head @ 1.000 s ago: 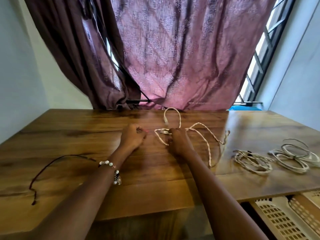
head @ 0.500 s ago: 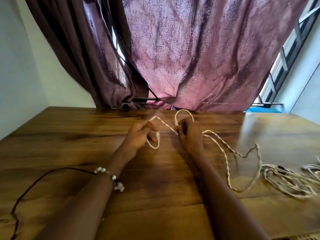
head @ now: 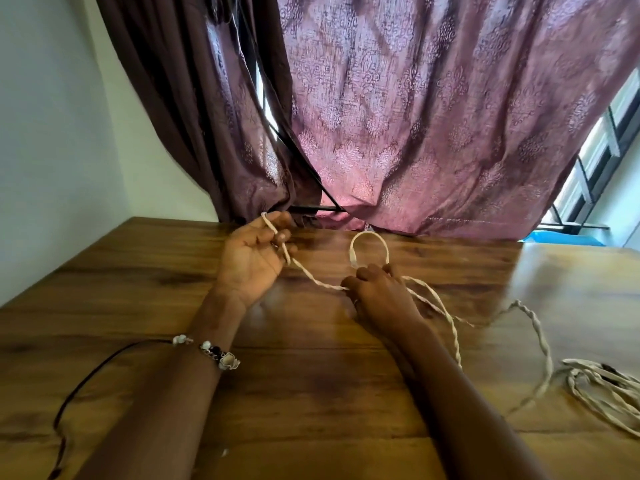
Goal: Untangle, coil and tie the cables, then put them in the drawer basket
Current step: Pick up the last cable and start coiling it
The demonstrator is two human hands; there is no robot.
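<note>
**Cable stretched between your two hands**

Cable, white and twisted, runs taut from your left hand to your right hand above the wooden table. Your left hand is raised, palm toward you, fingers curled, with a doubled loop of the cable pinched at the fingertips and rising just past them. Your right hand sits lower, knuckles up, its fingers closed round the same cable; just beyond it a small arch of the cable stands up, ending in a white plug that hangs down beside your thumb.

Outward from your right hand the cable trails off to the right, lifts in a blurred wavy loop, then drops to the tabletop. Farther right of that, near the table's edge, lies a bundle of white cables; whether the trailing end touches it you cannot tell.

Your left wrist wears a beaded bracelet. To the left of that forearm a thin dark cord curves across the table. Behind both hands a mauve patterned curtain hangs down to the table's far edge.
</note>
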